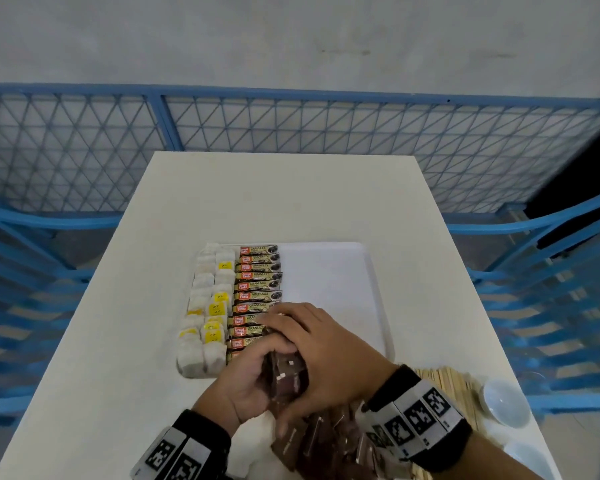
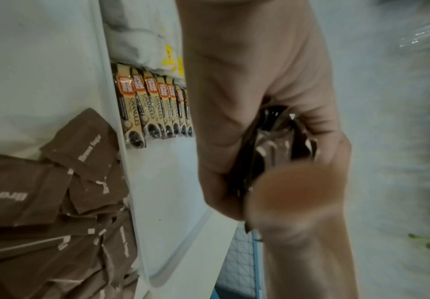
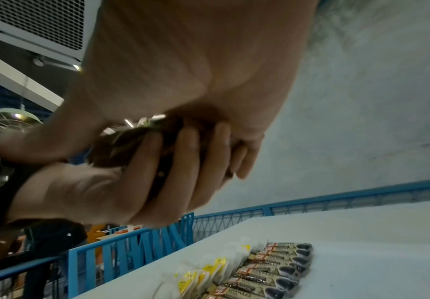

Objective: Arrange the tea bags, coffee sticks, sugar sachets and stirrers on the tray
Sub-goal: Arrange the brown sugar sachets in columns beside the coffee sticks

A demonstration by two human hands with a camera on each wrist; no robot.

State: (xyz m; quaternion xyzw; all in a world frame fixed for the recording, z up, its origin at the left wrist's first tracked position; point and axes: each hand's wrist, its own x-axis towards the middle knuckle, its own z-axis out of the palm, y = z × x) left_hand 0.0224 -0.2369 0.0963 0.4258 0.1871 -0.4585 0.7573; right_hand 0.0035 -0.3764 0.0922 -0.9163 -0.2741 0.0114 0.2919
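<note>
From the head view, both hands meet above the near edge of the tray [image 1: 371, 271]. The left hand [image 1: 253, 379] is curled under a stack of brown sugar sachets [image 1: 288, 375], and the right hand [image 1: 323, 348] is cupped over the top of it, fingers bent round the far end. Tea bags [image 1: 205, 306] fill the tray's left column, coffee sticks [image 1: 257, 278] the next; the right half is bare. Loose sachets [image 1: 329, 448] lie heaped on the counter [image 1: 118, 306] below the wrists, with stirrers [image 1: 447, 386] and a small bowl [image 1: 506, 403] to the right. The likely trouble here: the stack is uneven, so if either hand slackens, sachets could slide out and land across the near sticks, just below the grip.

From the left wrist, the sachets [image 2: 280, 145] sit fanned between palm and fingers, edges not squared. The sticks [image 2: 155, 109] lie touching one another in a tight row, so a dropped sachet or a brushing knuckle could knock several askew. The heap [image 2: 55, 202] leans against the tray wall and could spill over it if nudged.

From the right wrist, the right hand [image 3: 183, 81] presses down on the bundle [image 3: 137, 145] while the left hand's fingers [image 3: 183, 161] wrap it from below. The tea bags [image 3: 209, 271] and sticks [image 3: 273, 269] lie directly beneath, so lowering the stack without shifting rightward risks covering them.
</note>
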